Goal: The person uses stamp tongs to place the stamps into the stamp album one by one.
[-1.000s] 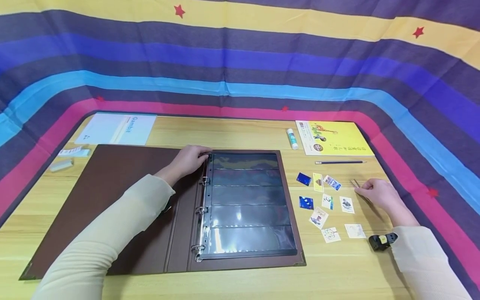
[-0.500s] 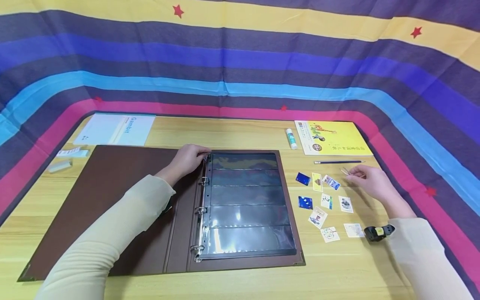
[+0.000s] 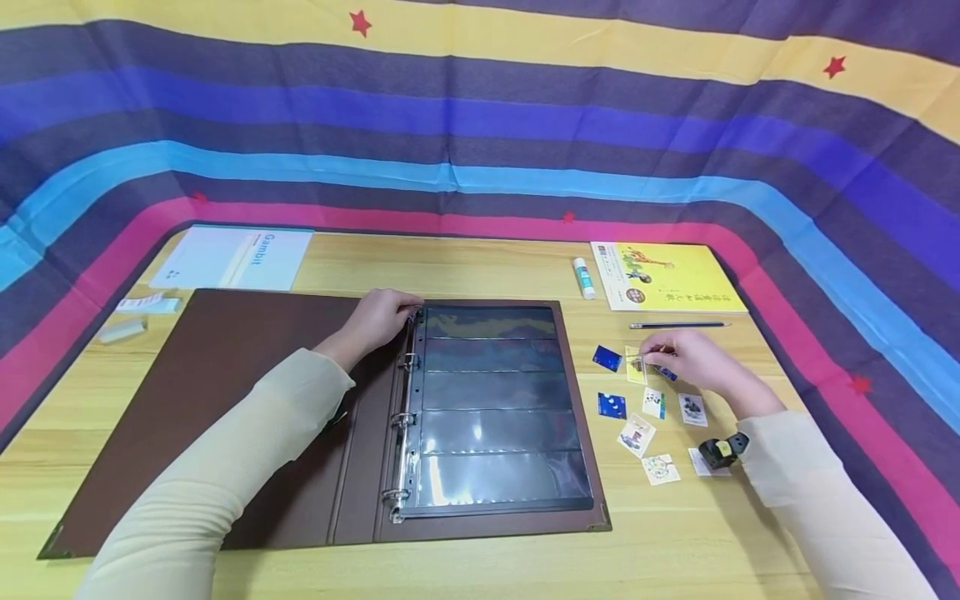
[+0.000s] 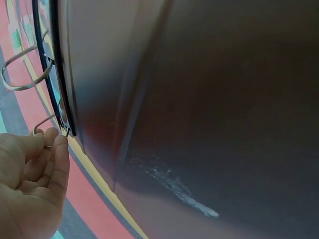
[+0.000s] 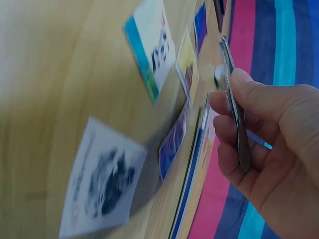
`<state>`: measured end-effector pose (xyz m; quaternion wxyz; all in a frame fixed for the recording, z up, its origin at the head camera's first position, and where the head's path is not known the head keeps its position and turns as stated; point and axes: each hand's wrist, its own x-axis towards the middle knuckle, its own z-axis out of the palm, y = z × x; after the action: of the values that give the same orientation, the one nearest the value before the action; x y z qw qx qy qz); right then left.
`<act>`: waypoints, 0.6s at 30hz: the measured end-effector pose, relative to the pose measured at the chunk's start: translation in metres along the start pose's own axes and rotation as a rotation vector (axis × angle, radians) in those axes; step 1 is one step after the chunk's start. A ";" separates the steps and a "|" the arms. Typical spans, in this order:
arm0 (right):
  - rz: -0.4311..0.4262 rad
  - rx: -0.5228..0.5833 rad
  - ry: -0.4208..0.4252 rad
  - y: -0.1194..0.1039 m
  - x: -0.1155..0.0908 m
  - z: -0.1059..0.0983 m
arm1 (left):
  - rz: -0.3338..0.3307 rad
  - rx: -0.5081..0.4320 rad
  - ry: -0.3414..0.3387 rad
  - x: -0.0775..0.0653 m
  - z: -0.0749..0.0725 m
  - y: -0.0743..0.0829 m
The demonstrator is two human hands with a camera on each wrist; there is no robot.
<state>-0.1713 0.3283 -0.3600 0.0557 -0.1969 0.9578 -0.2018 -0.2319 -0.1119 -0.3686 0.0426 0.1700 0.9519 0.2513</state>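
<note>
A brown ring binder [image 3: 247, 333] lies spread on the table, a black pocket page [image 3: 495, 392] on its rings. My left hand [image 3: 380, 317] is at the top of the spine; in the left wrist view its thumb and fingers pinch the end ring [image 4: 45, 122]. With my right hand [image 3: 697, 362] I hold metal tweezers [image 5: 238, 114] between thumb and fingers, tips pointing over the yellow stamp [image 3: 634, 371]. The blue-purple stamp [image 5: 173, 142] beside it is partly hidden under this hand in the head view. A panda stamp [image 5: 154, 50] and a grey-figured stamp [image 5: 104, 184] lie nearer me.
More small stamps lie right of the binder, including a dark blue stamp [image 3: 607, 358]. Behind them are a pencil [image 3: 678, 325], a glue stick [image 3: 584, 278] and a yellow book [image 3: 675, 279]. At left are a pale notebook [image 3: 232, 258] and an eraser [image 3: 122, 332].
My right hand has moved left with the tweezers, from beside the stamps at the right to over the yellow stamp. The left hand has stayed at the top ring.
</note>
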 end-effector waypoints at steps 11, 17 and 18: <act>-0.085 -0.056 -0.054 -0.012 0.005 0.012 | -0.010 0.009 -0.006 0.001 0.000 0.001; -0.092 -0.031 -0.039 -0.016 0.008 0.012 | -0.002 0.023 -0.006 0.002 0.001 0.001; -0.089 -0.037 -0.026 -0.016 0.008 0.011 | 0.002 0.021 -0.007 0.002 0.001 0.001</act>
<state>-0.1706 0.3078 -0.3640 0.0554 -0.2431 0.9508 -0.1837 -0.2336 -0.1099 -0.3686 0.0441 0.1722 0.9543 0.2404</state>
